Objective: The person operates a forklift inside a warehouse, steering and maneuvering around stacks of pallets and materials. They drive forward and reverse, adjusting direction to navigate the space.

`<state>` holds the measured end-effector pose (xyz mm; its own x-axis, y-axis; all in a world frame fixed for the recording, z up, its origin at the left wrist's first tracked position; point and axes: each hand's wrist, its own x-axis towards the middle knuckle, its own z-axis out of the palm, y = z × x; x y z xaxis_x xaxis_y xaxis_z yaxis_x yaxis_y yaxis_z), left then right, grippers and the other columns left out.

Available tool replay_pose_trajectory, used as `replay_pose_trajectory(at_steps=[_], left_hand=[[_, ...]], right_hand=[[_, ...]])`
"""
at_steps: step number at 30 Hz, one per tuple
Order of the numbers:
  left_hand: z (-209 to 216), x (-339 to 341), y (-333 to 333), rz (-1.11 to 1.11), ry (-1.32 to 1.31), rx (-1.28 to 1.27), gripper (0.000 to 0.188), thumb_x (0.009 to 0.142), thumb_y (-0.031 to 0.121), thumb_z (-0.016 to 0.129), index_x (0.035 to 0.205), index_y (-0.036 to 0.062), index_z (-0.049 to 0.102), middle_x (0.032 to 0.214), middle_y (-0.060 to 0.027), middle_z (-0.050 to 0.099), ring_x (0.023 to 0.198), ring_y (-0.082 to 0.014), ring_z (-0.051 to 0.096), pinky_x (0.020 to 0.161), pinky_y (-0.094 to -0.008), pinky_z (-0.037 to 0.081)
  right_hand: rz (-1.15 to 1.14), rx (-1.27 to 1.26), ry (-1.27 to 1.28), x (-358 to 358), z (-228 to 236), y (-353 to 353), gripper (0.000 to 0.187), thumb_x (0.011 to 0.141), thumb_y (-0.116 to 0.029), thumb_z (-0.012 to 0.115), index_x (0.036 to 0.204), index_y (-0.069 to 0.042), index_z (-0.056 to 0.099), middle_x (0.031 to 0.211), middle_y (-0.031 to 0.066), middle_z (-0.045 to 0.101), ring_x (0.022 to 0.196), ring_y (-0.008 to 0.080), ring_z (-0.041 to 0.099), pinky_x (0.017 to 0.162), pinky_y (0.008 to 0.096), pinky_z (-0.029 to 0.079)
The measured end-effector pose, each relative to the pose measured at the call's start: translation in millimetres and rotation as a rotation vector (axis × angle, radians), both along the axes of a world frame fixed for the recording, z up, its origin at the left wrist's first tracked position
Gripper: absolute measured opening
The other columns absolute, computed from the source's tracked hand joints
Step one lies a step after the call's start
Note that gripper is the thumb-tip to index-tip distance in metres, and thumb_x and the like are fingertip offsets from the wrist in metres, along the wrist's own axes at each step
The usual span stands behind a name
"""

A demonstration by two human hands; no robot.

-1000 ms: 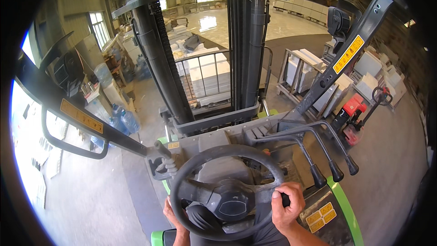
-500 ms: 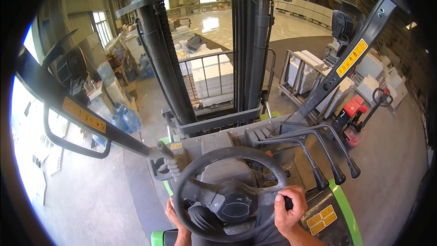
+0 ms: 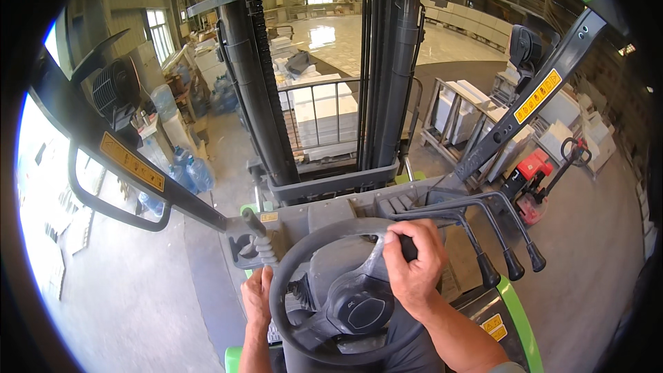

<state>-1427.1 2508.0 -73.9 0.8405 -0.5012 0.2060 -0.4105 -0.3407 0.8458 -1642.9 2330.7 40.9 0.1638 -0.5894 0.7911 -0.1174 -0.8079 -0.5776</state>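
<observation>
At six o'clock, nearest, lies the wheel, a dark, scuffed ring with pale wear along its upper spoke and a black hub marked with a rounded outline. Its black knob sits between one and two o'clock on the ring, with the fingers of the right hand clamped on it, thumb on top. The left hand is just beside the rim at nine o'clock; its fingers look curled, but I cannot tell whether they hold anything. Since a second ago, the wheel has turned counter-clockwise: the right hand has ridden up from between three and four o'clock, and the left has risen from about eight. The right forearm now covers part of the yellow sticker. Farther out, at eight o'clock, a dash tray has recesses whose contents I cannot make out. Clear blue bottles stand at nine, their fill unclear. At two o'clock, beyond the dash, a frame crate holds upright pale slabs.
</observation>
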Motion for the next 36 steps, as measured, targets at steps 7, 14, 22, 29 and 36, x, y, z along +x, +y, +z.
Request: replay_pose_trajectory(at_steps=[7, 14, 22, 29, 36], left_hand=[[-10.2, -2.2, -5.3, 0.013, -0.200, -0.063, 0.035, 0.097, 0.022, 0.057, 0.075, -0.0044, 0.054, 0.061, -0.0212, 0.042, 0.059, -0.0161, 0.033, 0.054, -0.0407, 0.040], [-6.0, -3.3, -0.3, 0.095, 0.009, -0.058, 0.044, 0.101, 0.028, 0.058, 0.068, -0.0002, 0.049, 0.059, -0.0033, 0.037, 0.060, -0.0090, 0.033, 0.050, -0.0347, 0.032], [7.3, -13.5, -9.0, 0.110, 0.034, -0.052, 0.041, 0.098, 0.026, 0.054, 0.075, -0.0079, 0.055, 0.057, -0.0178, 0.041, 0.056, -0.0168, 0.036, 0.054, -0.0413, 0.040], [0.0, -13.9, -6.1, 0.120, -0.011, -0.059, 0.043, 0.101, 0.029, 0.055, 0.076, -0.0059, 0.057, 0.056, -0.0182, 0.041, 0.056, -0.0193, 0.033, 0.052, -0.0419, 0.039], [-13.1, -12.7, -12.3, 0.049, -0.142, -0.056, 0.035, 0.100, 0.025, 0.056, 0.080, -0.0039, 0.059, 0.064, -0.0243, 0.050, 0.056, -0.0214, 0.037, 0.055, -0.0430, 0.043]], right_hand=[[0.410, -0.135, 0.097, 82.5, 6.6, 85.9, 0.017, 0.077, -0.003, 0.076, 0.091, -0.006, 0.066, 0.085, 0.0077, 0.063, 0.077, 0.0249, 0.061, 0.076, 0.0401, 0.048], [0.572, -0.125, 0.248, -44.8, -78.7, 154.6, 0.015, 0.078, -0.004, 0.076, 0.090, -0.006, 0.067, 0.093, 0.0085, 0.065, 0.086, 0.0267, 0.065, 0.080, 0.0436, 0.050], [-0.020, 0.135, 0.131, -108.6, -59.7, 51.4, 0.015, 0.078, 0.000, 0.073, 0.089, -0.005, 0.066, 0.086, 0.0085, 0.065, 0.081, 0.0262, 0.062, 0.073, 0.0383, 0.050], [0.111, -0.061, -0.032, 12.8, 16.7, 1.0, 0.013, 0.079, 0.001, 0.072, 0.087, -0.006, 0.065, 0.082, 0.0079, 0.064, 0.077, 0.0276, 0.061, 0.068, 0.0396, 0.047], [0.356, -0.136, -0.002, 70.3, 13.2, 70.0, 0.016, 0.076, -0.003, 0.076, 0.087, -0.007, 0.064, 0.082, 0.0061, 0.063, 0.076, 0.0267, 0.062, 0.073, 0.0384, 0.048]])
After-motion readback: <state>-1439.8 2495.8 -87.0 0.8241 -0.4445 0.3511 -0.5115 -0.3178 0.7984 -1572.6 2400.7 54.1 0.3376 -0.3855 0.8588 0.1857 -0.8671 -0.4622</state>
